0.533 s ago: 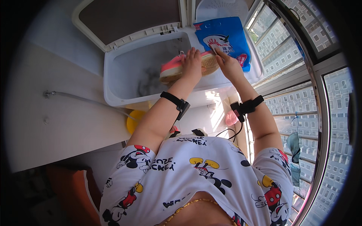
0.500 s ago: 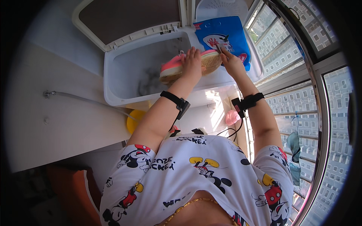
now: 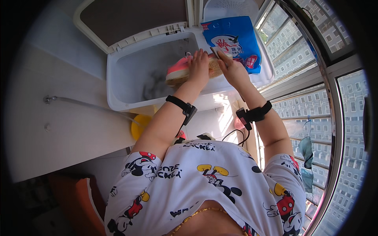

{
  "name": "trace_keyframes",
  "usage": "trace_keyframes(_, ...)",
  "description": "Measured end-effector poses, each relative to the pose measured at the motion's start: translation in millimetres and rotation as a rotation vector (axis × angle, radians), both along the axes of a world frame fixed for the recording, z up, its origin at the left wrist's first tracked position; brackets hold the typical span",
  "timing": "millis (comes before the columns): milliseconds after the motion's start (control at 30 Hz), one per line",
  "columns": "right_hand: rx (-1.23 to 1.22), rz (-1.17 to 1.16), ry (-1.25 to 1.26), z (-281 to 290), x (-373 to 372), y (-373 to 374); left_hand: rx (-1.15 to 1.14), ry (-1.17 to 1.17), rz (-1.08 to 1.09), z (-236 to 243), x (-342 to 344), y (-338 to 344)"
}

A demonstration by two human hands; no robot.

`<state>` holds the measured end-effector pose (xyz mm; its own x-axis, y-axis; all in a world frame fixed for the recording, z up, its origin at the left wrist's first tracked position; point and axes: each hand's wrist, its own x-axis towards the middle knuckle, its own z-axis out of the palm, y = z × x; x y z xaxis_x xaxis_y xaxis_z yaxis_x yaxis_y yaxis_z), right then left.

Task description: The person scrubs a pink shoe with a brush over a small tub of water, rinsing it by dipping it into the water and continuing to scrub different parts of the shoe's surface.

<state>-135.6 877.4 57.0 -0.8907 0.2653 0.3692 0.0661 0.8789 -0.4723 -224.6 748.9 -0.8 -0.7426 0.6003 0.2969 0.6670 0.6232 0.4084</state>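
A pink shoe (image 3: 179, 70) with a white and tan sole lies on its side over the open tub of a white washing machine (image 3: 118, 103). My left hand (image 3: 199, 67) is closed over the middle of the shoe and steadies it. In my right hand (image 3: 233, 70) is a thin, flat, brown-edged brush-like tool (image 3: 215, 52), held against the sole near the shoe's right end. The fingers hide most of this tool, so its exact kind is unclear. Just behind the right hand lies a blue packet (image 3: 246, 39), apparently of detergent.
Behind the tub the machine's dark-panelled lid (image 3: 134, 19) stands raised. Greyish water (image 3: 155, 84) shows inside the tub. A hose (image 3: 86, 103) runs from the left wall tap toward a yellow basin (image 3: 138, 126). Barred windows (image 3: 303, 106) line the right side.
My right hand has moved left along the shoe with the tool, which now covers more of the sole's right end. The left hand keeps its hold on the shoe.
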Motion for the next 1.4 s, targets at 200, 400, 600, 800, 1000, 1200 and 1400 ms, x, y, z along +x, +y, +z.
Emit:
trace_keyframes(200, -0.059, -0.141, -0.039, -5, -4, 34, 0.05, 0.062, -0.022, 7, 3, 2)
trace_keyframes(400, 0.156, -0.049, 0.078, -8, 4, -38, 0.131, -0.045, 0.039, 3, -8, 2)
trace_keyframes(600, 0.059, -0.221, 0.152, -22, -10, 7, 0.054, 0.026, 0.022, 10, -8, 3)
trace_keyframes(800, 0.169, -0.103, 0.101, -14, -8, -38, 0.187, -0.15, 0.008, 6, -19, -3)
trace_keyframes(1000, 0.075, -0.165, 0.135, -25, -16, -25, 0.209, -0.032, -0.002, 0, -22, -1)
trace_keyframes(1200, -0.044, -0.115, 0.065, -12, -18, -3, 0.217, -0.02, -0.016, 0, -15, -3)
trace_keyframes(1400, 0.032, 0.049, 0.015, 2, 2, -38, 0.122, 0.058, -0.066, 0, -5, -12)
